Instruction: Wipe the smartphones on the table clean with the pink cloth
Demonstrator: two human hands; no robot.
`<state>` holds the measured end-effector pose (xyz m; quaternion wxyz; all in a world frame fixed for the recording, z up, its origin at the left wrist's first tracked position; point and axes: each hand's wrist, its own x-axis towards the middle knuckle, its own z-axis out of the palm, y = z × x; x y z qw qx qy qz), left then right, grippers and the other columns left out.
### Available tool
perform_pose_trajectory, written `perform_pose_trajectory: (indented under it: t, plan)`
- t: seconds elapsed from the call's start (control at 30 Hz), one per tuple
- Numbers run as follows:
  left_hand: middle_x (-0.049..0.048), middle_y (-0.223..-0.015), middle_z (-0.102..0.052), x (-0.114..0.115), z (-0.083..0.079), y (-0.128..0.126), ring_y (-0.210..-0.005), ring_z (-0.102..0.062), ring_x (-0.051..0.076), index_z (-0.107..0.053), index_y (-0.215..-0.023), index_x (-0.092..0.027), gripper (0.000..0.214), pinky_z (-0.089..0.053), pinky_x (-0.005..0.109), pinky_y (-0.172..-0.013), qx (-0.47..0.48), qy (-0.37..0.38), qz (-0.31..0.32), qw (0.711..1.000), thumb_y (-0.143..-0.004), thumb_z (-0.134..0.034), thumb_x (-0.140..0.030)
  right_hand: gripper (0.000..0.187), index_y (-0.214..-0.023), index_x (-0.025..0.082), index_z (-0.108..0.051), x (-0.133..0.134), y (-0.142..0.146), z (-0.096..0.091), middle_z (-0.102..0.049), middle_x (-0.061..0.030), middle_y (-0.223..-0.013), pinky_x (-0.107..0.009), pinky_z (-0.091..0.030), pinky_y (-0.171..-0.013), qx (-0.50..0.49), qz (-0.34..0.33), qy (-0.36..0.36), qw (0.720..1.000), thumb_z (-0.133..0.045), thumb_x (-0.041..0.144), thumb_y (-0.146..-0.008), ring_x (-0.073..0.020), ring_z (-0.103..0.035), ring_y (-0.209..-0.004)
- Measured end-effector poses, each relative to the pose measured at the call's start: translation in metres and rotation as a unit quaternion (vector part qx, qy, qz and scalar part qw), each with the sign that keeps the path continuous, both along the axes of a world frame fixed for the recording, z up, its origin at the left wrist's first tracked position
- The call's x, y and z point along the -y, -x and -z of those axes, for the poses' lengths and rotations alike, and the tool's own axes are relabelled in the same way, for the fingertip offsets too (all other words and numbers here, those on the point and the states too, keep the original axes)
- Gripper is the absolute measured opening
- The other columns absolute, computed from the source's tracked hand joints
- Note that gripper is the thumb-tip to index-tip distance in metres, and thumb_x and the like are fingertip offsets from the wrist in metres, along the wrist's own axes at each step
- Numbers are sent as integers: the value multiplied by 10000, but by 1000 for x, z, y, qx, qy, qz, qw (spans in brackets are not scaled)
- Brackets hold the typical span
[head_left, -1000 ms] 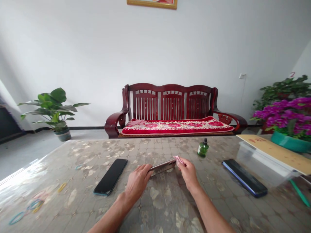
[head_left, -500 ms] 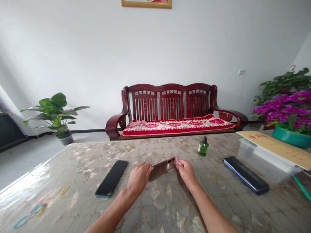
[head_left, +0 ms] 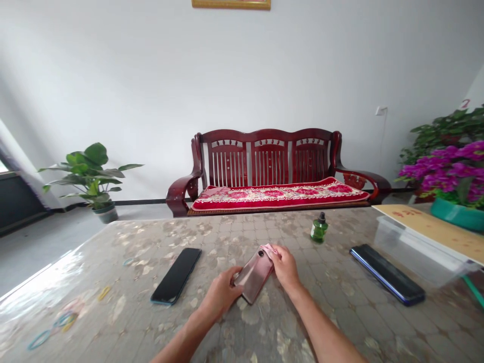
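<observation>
A rose-gold phone (head_left: 254, 275) lies back-up on the patterned table (head_left: 242, 322), its camera lens toward the far end. My left hand (head_left: 221, 293) grips its near left edge with curled fingers. My right hand (head_left: 284, 266) pinches a small pink cloth (head_left: 267, 248) against the phone's far right corner. A black phone (head_left: 176, 275) lies to the left of my hands. A dark blue phone (head_left: 387, 274) lies to the right.
A small green bottle (head_left: 318, 229) stands beyond my right hand. A clear plastic box (head_left: 412, 252) with a tan board on it sits at the right, beside purple flowers (head_left: 449, 171). Coloured rubber bands (head_left: 56, 325) lie at the left. A red wooden bench (head_left: 270, 174) stands behind.
The rose-gold phone was held tilted up on its edge; it has now been turned over and laid down with its back up. Both hands came down with it.
</observation>
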<state>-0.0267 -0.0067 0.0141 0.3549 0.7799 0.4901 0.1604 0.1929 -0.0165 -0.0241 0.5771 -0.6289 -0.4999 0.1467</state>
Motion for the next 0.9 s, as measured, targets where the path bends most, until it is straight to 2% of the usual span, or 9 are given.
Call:
perform_pose_trajectory:
  t: [0.13, 0.33, 0.53, 0.7, 0.9]
  plan:
    - [-11, -809, -667, 9, -2, 0, -716, -607, 166, -576, -1254, -150, 578, -377, 211, -603, -1, 28, 43, 999, -681, -604, -73, 375, -980, 209, -751, -1, -1, 3, -705, -90, -954, -337, -474, -863, 9, -16, 12, 1000, -540, 467, -811, -236, -633, -919]
    - [20, -914, -710, 27, -2, -2, -867, -665, 202, -579, -1145, -202, 375, -396, 221, -670, -59, -37, 76, 995, -775, -634, -186, 334, -937, 202, -744, -1, 1, 4, -693, -91, -933, -344, -484, -842, 22, -21, 16, 999, -536, 424, -798, -244, -636, -907]
    - [22, -1000, -721, 41, -8, -9, -955, -683, 239, -559, -1072, -245, 262, -434, 249, -707, -147, -69, 72, 984, -834, -651, -305, 304, -930, 221, -742, -1, 2, 4, -692, -81, -928, -352, -490, -838, 25, -25, 12, 999, -537, 400, -793, -246, -632, -900]
    - [33, -1018, -716, 46, -14, -13, -972, -682, 248, -575, -1022, -242, 203, -456, 262, -734, -169, -78, 75, 980, -855, -648, -332, 310, -929, 214, -744, -1, 1, 4, -695, -85, -935, -350, -485, -848, 17, -29, 16, 999, -545, 400, -781, -245, -633, -901]
    - [53, -1021, -709, 47, -9, -12, -999, -672, 252, -575, -1042, -243, 242, -467, 271, -788, -170, -87, 73, 979, -864, -637, -394, 338, -947, 195, -748, -3, 4, 1, -701, -97, -952, -358, -483, -856, 3, -48, 21, 999, -562, 432, -793, -248, -639, -906]
